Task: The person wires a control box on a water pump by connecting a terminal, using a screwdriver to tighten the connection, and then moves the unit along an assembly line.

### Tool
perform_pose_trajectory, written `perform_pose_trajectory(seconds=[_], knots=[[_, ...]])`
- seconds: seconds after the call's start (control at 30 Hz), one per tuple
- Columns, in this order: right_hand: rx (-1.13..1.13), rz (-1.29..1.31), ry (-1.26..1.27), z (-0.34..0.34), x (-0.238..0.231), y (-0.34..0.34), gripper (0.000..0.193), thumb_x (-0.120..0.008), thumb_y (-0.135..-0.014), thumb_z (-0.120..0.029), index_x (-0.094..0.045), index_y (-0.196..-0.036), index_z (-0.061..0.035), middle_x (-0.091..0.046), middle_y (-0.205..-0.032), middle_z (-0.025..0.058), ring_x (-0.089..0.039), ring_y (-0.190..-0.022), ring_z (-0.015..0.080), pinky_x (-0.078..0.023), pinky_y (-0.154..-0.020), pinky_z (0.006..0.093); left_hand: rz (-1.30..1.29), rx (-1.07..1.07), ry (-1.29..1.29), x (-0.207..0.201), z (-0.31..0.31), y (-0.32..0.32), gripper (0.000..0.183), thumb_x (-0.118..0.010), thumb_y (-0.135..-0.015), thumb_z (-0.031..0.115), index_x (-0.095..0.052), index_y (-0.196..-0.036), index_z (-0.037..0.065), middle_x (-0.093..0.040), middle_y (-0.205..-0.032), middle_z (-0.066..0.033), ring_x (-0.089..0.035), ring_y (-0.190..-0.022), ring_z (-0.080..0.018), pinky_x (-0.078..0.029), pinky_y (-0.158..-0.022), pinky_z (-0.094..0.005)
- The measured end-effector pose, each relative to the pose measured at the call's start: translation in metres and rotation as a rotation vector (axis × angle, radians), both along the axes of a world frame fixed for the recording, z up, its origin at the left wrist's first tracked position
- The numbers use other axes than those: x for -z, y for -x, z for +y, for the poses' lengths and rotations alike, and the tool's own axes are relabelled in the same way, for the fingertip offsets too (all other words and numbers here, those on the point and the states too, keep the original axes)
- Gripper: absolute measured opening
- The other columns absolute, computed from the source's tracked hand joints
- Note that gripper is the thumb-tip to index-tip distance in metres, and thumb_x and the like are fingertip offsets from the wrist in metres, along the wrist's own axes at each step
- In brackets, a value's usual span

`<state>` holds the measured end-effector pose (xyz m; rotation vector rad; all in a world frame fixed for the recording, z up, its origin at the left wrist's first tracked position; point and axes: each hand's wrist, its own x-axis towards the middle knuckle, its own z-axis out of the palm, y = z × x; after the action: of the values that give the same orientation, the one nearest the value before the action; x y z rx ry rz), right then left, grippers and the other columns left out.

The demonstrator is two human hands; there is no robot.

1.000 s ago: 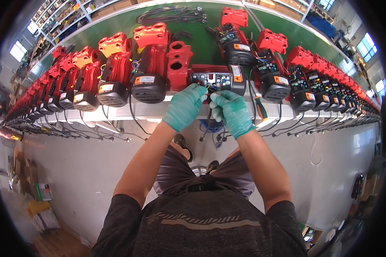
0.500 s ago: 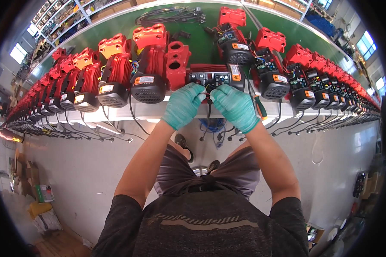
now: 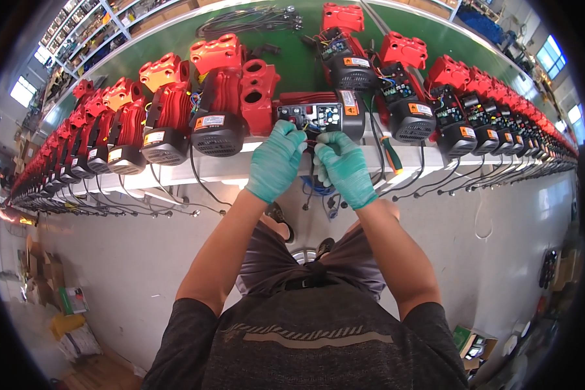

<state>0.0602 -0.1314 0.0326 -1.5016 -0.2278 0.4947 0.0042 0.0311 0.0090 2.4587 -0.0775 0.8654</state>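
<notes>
A red and black electric pump (image 3: 309, 99) lies sideways in front of me. Its terminal box is uncovered and shows a circuit board (image 3: 327, 116). My left hand (image 3: 276, 162), in a green glove, is closed at the box's front left edge, and its fingertips hide what is in them. Also gloved, my right hand (image 3: 344, 170) has thumb and forefinger pinched on thin dark wires (image 3: 311, 139) at the front of the box. Its lower fingers curl beneath. The wires run between the two hands.
Upright red pumps (image 3: 218, 97) line the bench on the left, and others with exposed boards (image 3: 403, 97) stand on the right. A screwdriver (image 3: 391, 156) lies at the bench edge. Black cables (image 3: 247, 23) are heaped at the back. Power cords hang off the front.
My hands have moved slightly lower and left in the picture, as has the whole bench. My right hand has turned and dropped below the box edge, uncovering more of the circuit board.
</notes>
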Motion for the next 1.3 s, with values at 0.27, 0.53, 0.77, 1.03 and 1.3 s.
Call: perform_pose_trajectory(seconds=[0.27, 0.53, 0.77, 1.03, 1.3], knots=[[-0.033, -0.093, 0.021, 0.006, -0.006, -0.001, 0.016, -0.060, -0.103, -0.013, -0.064, -0.107, 0.0013, -0.064, -0.072, 0.0026, -0.055, -0.050, 0.0073, -0.044, -0.044, 0.0241, -0.035, 0.021, 0.036, 0.006, 0.004, -0.003, 0.017, -0.071, -0.090, 0.010, -0.068, -0.106, 0.006, -0.059, -0.108, -0.0106, -0.066, -0.089, -0.0308, -0.054, -0.074, -0.0395], [-0.015, 0.094, 0.072, 0.010, -0.013, -0.008, 0.021, -0.061, -0.102, -0.018, -0.067, -0.093, -0.0006, -0.064, -0.066, 0.0050, -0.057, -0.050, 0.0112, -0.046, -0.046, 0.0282, -0.013, -0.008, -0.104, -0.001, 0.000, 0.001, 0.019, -0.070, -0.091, 0.013, -0.067, -0.109, 0.010, -0.059, -0.109, -0.0082, -0.068, -0.084, -0.0301, -0.055, -0.070, -0.0393], [0.138, -0.469, 0.246, 0.016, 0.019, -0.013, 0.022, -0.065, -0.098, -0.017, -0.069, -0.087, 0.0019, -0.067, -0.066, 0.0108, -0.062, -0.053, 0.0151, -0.049, -0.054, 0.0329, 0.024, -0.030, -0.221, 0.002, 0.000, -0.003, 0.019, -0.069, -0.091, 0.016, -0.065, -0.110, 0.012, -0.059, -0.112, -0.0074, -0.067, -0.080, -0.0304, -0.055, -0.066, -0.0400], [0.102, -0.119, 0.074, -0.019, -0.020, -0.002, 0.021, -0.067, -0.101, -0.022, -0.066, -0.109, -0.0026, -0.064, -0.070, 0.0032, -0.056, -0.052, 0.0087, -0.042, -0.045, 0.0254, 0.026, -0.032, -0.151, -0.001, 0.001, -0.004, 0.017, -0.068, -0.092, 0.017, -0.066, -0.107, 0.009, -0.058, -0.111, -0.0092, -0.067, -0.082, -0.0319, -0.055, -0.069, -0.0420], [0.451, -0.957, 0.736, -0.129, 0.040, -0.048, 0.021, -0.069, -0.095, -0.016, -0.067, -0.109, -0.0010, -0.067, -0.105, 0.0190, -0.067, -0.091, 0.0373, -0.055, -0.078, 0.0462, 0.243, -0.064, -0.227, -0.017, -0.004, -0.008, 0.015, -0.065, -0.094, 0.016, -0.066, -0.105, 0.006, -0.058, -0.109, -0.0118, -0.066, -0.090, -0.0343, -0.055, -0.077, -0.0447]])
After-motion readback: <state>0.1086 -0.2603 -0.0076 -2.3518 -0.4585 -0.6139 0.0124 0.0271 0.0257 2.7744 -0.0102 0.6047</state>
